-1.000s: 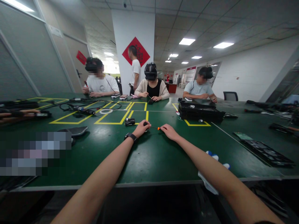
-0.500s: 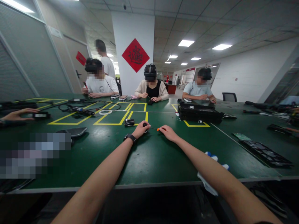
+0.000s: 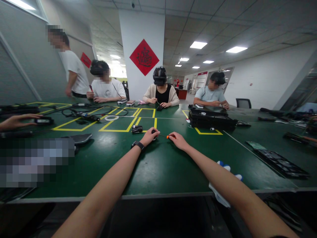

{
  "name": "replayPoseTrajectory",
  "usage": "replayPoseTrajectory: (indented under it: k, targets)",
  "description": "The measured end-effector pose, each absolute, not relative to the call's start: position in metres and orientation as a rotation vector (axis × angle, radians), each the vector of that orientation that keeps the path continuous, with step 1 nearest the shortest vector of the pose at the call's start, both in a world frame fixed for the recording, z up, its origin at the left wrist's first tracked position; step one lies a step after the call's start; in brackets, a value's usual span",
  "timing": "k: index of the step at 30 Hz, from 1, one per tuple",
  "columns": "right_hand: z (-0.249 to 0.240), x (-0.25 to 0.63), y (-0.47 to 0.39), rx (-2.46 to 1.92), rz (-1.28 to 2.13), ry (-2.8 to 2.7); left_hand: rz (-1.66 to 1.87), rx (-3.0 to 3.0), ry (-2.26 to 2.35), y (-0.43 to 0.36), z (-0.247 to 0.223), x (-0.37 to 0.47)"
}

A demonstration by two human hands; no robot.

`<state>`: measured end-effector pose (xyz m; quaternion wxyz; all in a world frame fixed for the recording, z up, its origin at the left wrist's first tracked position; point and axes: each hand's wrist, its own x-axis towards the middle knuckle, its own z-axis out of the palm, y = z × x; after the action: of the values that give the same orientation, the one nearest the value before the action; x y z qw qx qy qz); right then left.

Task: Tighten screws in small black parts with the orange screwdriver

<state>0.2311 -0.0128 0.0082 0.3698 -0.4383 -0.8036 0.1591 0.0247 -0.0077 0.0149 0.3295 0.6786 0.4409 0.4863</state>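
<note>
My left hand [image 3: 150, 136], with a dark watch at the wrist, is closed around a small black part [image 3: 154, 131] near the middle of the green table [image 3: 158, 165]. My right hand [image 3: 177, 140] pinches the orange handle of a screwdriver [image 3: 168, 137]. Its thin shaft points left to the small part. Just beyond my left hand lies a short black cylindrical object [image 3: 137, 129]. What the small part is cannot be made out.
A black case [image 3: 211, 119] stands at the right, with a circuit board [image 3: 277, 159] nearer. Cables [image 3: 86, 115] and a white coil [image 3: 111, 118] lie at the left. Another person's hand [image 3: 19, 122] holds a black device. Three people sit across the table.
A standing person in the background has moved to the left. My hands have stayed almost in place, still holding the small part and the screwdriver.
</note>
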Motion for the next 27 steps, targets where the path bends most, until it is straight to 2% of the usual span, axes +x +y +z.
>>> replayPoseTrajectory:
  k: [4, 12, 19, 27]
  targets:
    - [0.006, 0.232, -0.010, -1.132, 0.333, -2.112, 1.257, 1.711, 1.169, -0.006, 0.014, 0.025]
    - [0.005, 0.230, -0.013, -1.073, 0.416, -2.042, 1.267, 1.722, 1.149, -0.002, 0.011, 0.024]
    - [0.008, 0.231, -0.014, -1.064, 0.293, -2.133, 1.266, 1.732, 1.145, -0.001, 0.009, 0.022]
    - [0.010, 0.230, -0.017, -1.059, 0.409, -2.083, 1.274, 1.770, 1.097, 0.003, 0.005, 0.020]
